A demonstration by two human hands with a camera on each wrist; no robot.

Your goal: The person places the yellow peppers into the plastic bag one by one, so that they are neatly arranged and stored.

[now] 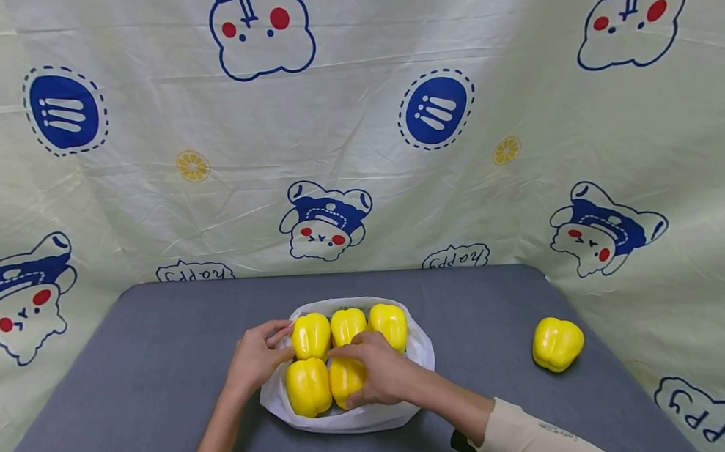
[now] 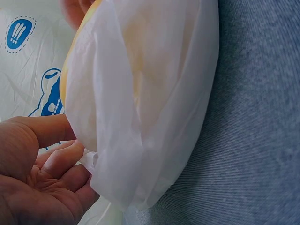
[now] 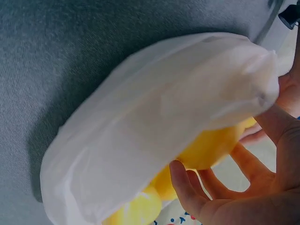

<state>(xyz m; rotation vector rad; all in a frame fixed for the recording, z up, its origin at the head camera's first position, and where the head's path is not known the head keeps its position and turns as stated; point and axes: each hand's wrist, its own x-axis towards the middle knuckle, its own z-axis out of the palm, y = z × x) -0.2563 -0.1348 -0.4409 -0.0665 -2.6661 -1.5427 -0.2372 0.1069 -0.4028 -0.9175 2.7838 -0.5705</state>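
A white plastic bag with a rolled-open mouth sits on the table, with several yellow bell peppers in two rows inside. My right hand reaches over the front row and grips a yellow bell pepper, thumb at its near side and fingers at its far side. In the right wrist view, fingers lie against the yellow skin. At the bag's left side, my left hand holds the rim beside the back-left pepper. The left wrist view shows the crumpled bag edge at its curled fingers.
One more yellow bell pepper lies alone near the right edge of the grey cloth-covered table. Behind the table hangs a pale curtain printed with cartoon bears and orange slices.
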